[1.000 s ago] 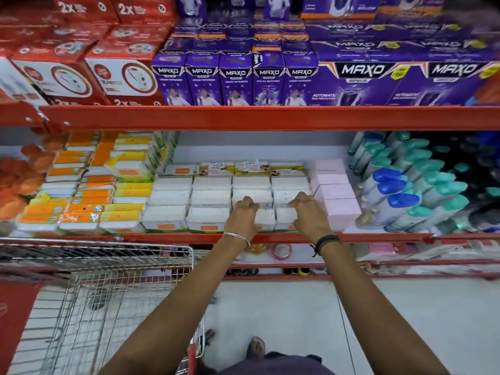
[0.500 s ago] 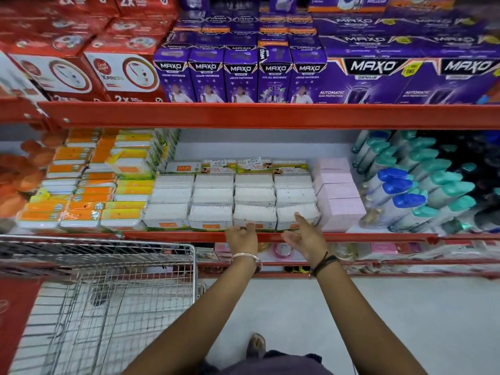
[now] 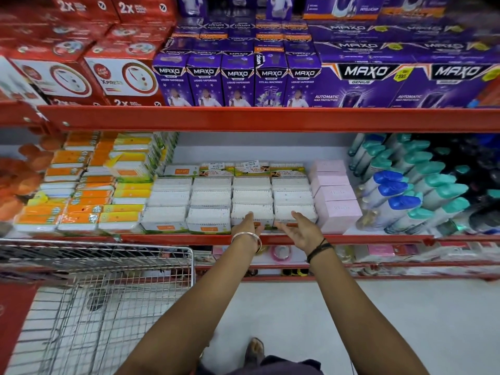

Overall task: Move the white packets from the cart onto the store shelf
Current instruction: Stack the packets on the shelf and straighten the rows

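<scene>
On the middle shelf (image 3: 270, 239), the white packets (image 3: 230, 201) sit in four neat rows, stacked front to back, betw. orange-and-yellow packs (image 3: 81, 198) on the left & pink boxes (image 3: 335, 201) on the right. Left hand (image 3: 247, 226), fingers loosely spread, tips touching the front packet of the 3rd row; holds nothing. Right hand (image 3: 300, 228) palm-up, fingers splayed, at the front packet of the 4th row; empty too. Teal- and blue-capped bottles (image 3: 411, 190) lie further right. Purple Maxo cartons (image 3: 238, 82) & red boxes (image 3: 89, 74) fill the shelf above. Wire cart (image 3: 108, 307) stands low left; can't tell if any packets remain in it.
</scene>
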`<state>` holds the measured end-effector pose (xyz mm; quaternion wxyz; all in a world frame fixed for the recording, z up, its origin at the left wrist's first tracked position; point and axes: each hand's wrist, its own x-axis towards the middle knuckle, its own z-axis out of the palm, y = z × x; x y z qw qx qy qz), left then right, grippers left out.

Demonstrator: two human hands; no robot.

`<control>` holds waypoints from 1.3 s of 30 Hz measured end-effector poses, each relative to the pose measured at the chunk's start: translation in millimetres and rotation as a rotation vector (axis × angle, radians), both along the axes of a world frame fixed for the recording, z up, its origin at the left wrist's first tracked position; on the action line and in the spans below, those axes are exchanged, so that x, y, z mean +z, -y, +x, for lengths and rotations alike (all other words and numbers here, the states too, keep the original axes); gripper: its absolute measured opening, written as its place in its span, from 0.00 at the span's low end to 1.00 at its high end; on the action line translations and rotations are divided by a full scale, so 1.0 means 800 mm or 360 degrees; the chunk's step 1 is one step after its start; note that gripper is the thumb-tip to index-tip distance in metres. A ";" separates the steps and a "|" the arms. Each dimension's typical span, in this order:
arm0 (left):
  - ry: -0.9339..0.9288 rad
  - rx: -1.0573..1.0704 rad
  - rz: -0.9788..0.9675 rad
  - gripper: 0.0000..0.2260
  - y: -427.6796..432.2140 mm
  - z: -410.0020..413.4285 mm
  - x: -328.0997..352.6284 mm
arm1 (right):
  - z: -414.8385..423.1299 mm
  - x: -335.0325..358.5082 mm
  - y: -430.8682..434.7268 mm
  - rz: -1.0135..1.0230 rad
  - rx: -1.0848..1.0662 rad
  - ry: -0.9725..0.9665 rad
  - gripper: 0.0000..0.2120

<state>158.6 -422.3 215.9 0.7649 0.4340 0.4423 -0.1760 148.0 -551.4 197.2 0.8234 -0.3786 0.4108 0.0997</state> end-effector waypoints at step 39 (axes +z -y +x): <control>0.0080 0.0444 0.0292 0.16 -0.232 0.030 0.003 | 0.020 0.018 -0.258 -0.0135 -0.0105 -0.0191 0.25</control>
